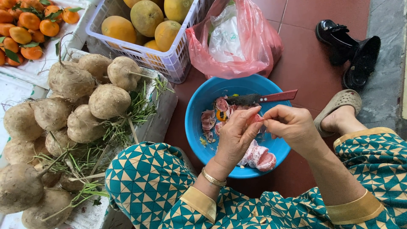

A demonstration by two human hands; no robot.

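Note:
My left hand (234, 138) and my right hand (290, 125) meet over a blue bowl (196, 127) on the red floor. Both pinch a small pink fruit segment (256, 119) between the fingertips. Inside the bowl lie pink peeled fruit pieces (259, 156) and bits of pink membrane (208, 120). A knife with a red handle (277, 96) rests across the bowl's far rim. A gold bangle sits on my left wrist. My sleeves are teal and cream patterned.
A pile of brown root tubers (70, 114) lies on the left. A white basket of large yellow-green citrus (146, 23) stands behind. Small oranges (29, 25) fill the top left. A pink plastic bag (237, 42), black shoes (352, 51) and my sandalled foot (341, 112) are nearby.

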